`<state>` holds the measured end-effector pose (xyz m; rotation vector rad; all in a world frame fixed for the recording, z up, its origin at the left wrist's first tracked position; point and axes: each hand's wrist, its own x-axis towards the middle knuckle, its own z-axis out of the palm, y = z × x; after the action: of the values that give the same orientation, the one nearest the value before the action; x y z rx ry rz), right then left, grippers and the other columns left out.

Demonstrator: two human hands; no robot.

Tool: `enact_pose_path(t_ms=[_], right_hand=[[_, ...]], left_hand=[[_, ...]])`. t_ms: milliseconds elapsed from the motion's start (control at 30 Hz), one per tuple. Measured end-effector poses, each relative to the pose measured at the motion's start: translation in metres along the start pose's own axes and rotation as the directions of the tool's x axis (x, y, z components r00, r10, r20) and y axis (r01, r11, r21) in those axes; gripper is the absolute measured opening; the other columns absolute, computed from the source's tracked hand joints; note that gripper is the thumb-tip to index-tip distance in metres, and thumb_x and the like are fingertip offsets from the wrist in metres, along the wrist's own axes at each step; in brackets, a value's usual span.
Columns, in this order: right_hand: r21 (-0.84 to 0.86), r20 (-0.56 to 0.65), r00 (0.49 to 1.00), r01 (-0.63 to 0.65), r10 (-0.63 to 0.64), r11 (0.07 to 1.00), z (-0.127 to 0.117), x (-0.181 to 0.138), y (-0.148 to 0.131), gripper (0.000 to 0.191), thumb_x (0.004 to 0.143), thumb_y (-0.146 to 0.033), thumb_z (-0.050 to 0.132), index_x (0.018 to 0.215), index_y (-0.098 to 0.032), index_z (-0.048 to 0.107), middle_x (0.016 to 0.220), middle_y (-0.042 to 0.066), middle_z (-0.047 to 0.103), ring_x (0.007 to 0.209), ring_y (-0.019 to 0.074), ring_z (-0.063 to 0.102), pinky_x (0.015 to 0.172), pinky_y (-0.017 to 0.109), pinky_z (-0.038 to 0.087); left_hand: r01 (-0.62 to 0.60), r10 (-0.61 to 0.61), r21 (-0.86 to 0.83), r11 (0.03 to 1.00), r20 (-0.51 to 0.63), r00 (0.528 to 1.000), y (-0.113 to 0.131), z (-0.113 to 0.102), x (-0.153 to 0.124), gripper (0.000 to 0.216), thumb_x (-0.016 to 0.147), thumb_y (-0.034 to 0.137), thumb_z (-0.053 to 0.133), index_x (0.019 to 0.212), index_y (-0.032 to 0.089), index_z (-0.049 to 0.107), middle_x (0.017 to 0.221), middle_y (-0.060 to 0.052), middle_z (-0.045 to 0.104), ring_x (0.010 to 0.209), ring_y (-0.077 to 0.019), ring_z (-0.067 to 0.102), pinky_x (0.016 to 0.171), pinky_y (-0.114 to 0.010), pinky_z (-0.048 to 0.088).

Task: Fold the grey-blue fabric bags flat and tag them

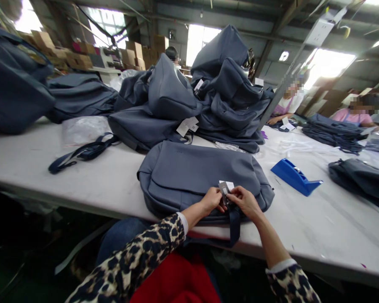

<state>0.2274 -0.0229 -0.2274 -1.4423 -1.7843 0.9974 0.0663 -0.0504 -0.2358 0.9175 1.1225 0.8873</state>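
Note:
A blue-grey bag [196,168] lies on its side at the near edge of the table, its flap facing up. Over its lower right part, my left hand [212,199] is closed around the lower end of a small grey and white tag [224,190]. From the other side, my right hand [244,201] pinches the same tag between thumb and fingers. Beneath the fingers a dark navy strap [235,227] hangs down past the table edge. Exactly how tag and strap meet is hidden by my fingers.
Behind the bag rises a heap of similar bags [177,92] with white tags. A blue tape dispenser [295,176] stands to the right; a loose navy strap [82,153] and clear plastic [84,130] lie left. Two co-workers [286,105] sit beyond a metal post [279,92], near stacked bags [334,130].

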Motion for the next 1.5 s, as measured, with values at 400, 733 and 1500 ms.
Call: enact_pose_path(t_ms=[400,733,1500], right_hand=[[0.033,-0.097,0.995,-0.018,0.021,0.999,-0.005,0.019,0.013,0.054,0.061,-0.074,0.067,0.063,-0.021,0.054,0.051,-0.003,0.051,0.047,0.0113,0.041,0.045,0.025,0.03],[-0.264,-0.194,0.939,0.229,-0.284,0.937,-0.005,-0.074,-0.013,0.03,0.085,-0.051,0.057,0.084,-0.022,0.063,0.086,0.005,0.063,0.075,0.0182,0.058,0.074,0.032,0.047],[0.732,0.152,0.939,-0.317,0.309,0.603,0.032,-0.119,0.004,0.037,0.072,-0.052,0.078,0.081,-0.018,0.066,0.042,-0.013,0.026,0.036,0.0029,0.018,0.038,0.019,0.021]], left_hand=[[0.033,-0.029,-0.055,0.998,0.061,0.998,0.004,-0.005,-0.002,0.042,0.1,0.043,0.039,0.087,0.009,0.061,0.058,-0.003,0.061,0.043,-0.0124,0.06,0.04,-0.02,0.047],[0.058,-0.057,-0.01,0.998,0.067,0.996,0.002,-0.008,0.009,0.018,0.092,0.018,0.055,0.077,0.01,0.058,0.051,0.0,0.061,0.038,-0.01,0.057,0.036,-0.015,0.041],[-0.057,0.062,0.131,0.99,-0.03,0.998,0.004,-0.025,0.027,0.017,0.095,0.025,0.053,0.089,0.011,0.059,0.043,0.006,0.052,0.032,-0.0092,0.051,0.037,-0.015,0.039]])
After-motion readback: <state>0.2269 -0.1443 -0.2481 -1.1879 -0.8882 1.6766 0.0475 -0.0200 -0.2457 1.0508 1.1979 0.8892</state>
